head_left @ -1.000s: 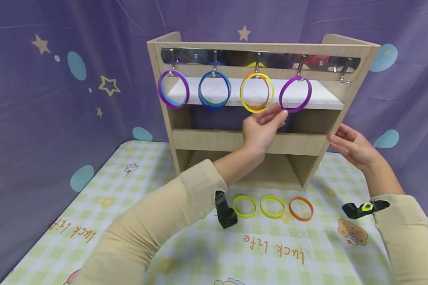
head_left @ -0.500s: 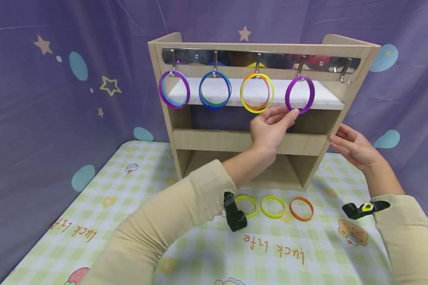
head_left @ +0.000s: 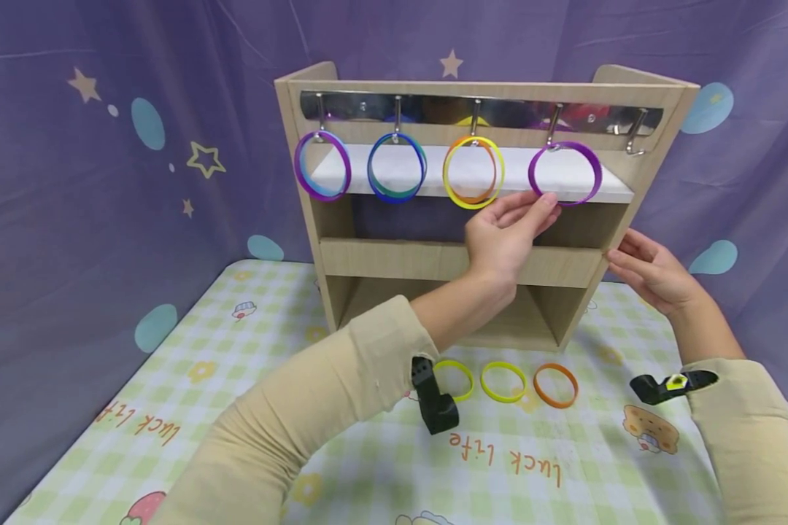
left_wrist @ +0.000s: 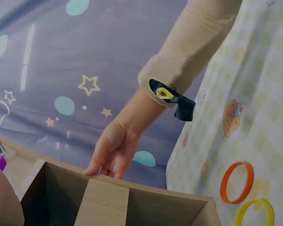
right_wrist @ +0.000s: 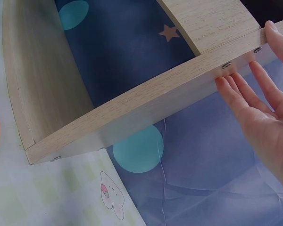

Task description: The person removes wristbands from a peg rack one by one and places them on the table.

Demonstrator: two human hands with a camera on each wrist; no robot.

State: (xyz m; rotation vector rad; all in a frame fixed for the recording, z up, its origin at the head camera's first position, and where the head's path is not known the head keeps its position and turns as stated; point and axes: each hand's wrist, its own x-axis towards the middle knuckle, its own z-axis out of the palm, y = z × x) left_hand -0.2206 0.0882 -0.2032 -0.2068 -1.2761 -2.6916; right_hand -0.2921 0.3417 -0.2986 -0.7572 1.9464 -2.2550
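A purple band (head_left: 595, 168) hangs from the fourth hook of the metal rail (head_left: 519, 111). My left hand (head_left: 502, 237) pinches its lower left edge between thumb and fingers; in the left wrist view a blurred part of this hand (left_wrist: 4, 200) fills the lower left corner. My right hand (head_left: 657, 273) is at the wooden shelf's right side. In the right wrist view, the right hand's (right_wrist: 269, 99) nearly straight fingers touch the side panel of the shelf (right_wrist: 146, 101), with the thumb by its front edge.
Purple and light-blue bands (head_left: 350, 169), blue and green bands (head_left: 369, 171), and yellow and orange bands (head_left: 445, 173) hang on three hooks. The fifth hook (head_left: 637, 135) is bare. Two yellow bands (head_left: 503, 399) and an orange band (head_left: 556, 405) lie before the shelf.
My left hand has moved right along with the lower edge of the purple band, and the band has swung right and looks wider. My right hand has stayed put.
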